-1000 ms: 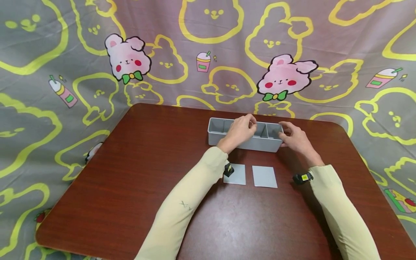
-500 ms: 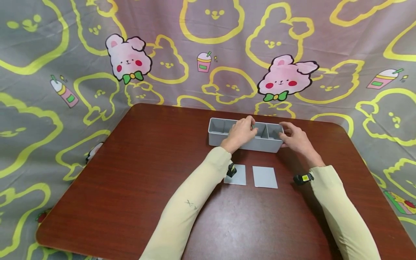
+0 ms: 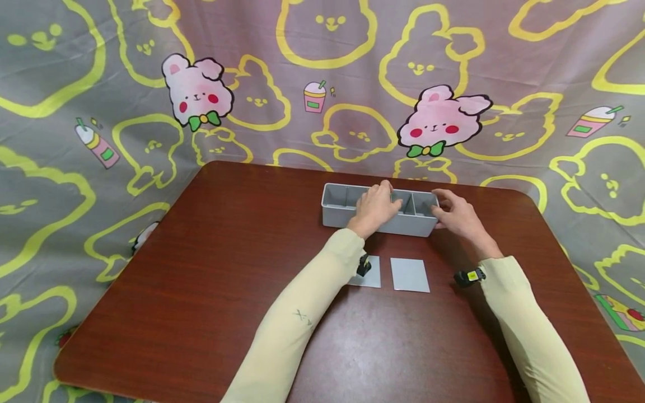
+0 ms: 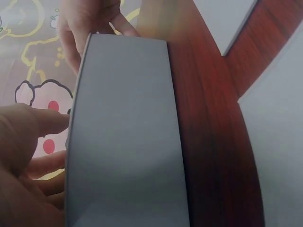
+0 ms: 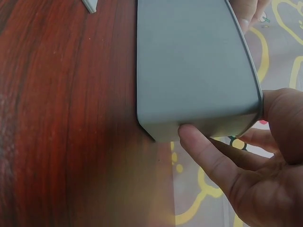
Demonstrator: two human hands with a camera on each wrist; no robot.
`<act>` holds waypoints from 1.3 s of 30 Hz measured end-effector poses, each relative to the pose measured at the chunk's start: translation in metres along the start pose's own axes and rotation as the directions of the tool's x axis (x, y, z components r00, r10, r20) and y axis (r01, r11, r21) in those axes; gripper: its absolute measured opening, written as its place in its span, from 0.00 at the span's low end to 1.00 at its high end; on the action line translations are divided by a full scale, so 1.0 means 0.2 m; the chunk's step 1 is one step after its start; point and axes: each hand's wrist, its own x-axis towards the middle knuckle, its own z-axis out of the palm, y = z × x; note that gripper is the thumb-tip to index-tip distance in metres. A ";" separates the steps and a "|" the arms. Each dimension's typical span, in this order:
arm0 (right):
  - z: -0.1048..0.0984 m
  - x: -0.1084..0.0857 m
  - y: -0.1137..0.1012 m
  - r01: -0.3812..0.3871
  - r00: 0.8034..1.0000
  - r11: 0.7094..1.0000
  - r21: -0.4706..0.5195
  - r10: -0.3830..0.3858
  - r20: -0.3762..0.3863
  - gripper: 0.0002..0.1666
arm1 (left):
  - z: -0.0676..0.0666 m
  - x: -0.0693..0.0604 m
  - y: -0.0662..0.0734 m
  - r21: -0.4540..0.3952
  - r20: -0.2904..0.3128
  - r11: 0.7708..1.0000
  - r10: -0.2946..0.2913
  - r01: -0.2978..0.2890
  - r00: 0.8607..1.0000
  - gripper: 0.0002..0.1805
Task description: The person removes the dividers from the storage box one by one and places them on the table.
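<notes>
A long grey box [image 3: 408, 225] with dividers stands toward the back of the table. My left hand [image 3: 375, 208] is over its middle, fingertips reaching past the front rim; what they touch inside is hidden, though a small greenish spot shows by them. In the left wrist view, the fingers of my left hand [image 4: 31, 156] lie at the rim of the box [image 4: 125, 127]. My right hand [image 3: 458, 215] grips the right end of the box. In the right wrist view, one fingertip of that hand [image 5: 246, 165] presses the end wall of the box [image 5: 199, 66], other fingers at the rim.
Two pale flat squares lie on the brown table [image 3: 227, 252] in front of the box: one [image 3: 372, 274] partly under the left wrist's camera, the other [image 3: 410, 275] to its right. A patterned cloth [image 3: 297, 129] hangs behind the table.
My left hand and forearm have shifted slightly to the right over the box. My right hand and the box have stayed in place.
</notes>
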 end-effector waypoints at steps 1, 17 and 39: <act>0.00 0.00 0.00 0.001 1.000 1.000 0.002 -0.001 0.002 0.33 | 0.00 0.00 0.00 0.009 -0.002 1.000 -0.005 0.005 1.000 0.21; 0.00 -0.01 -0.01 0.000 1.000 1.000 -0.013 0.000 -0.004 0.32 | 0.04 0.01 -0.01 0.082 -0.001 0.997 -0.008 0.008 1.000 0.17; 0.00 -0.01 -0.02 -0.010 1.000 1.000 -0.002 0.010 -0.003 0.32 | 0.05 0.02 -0.02 0.116 0.097 0.992 -0.052 0.041 0.994 0.28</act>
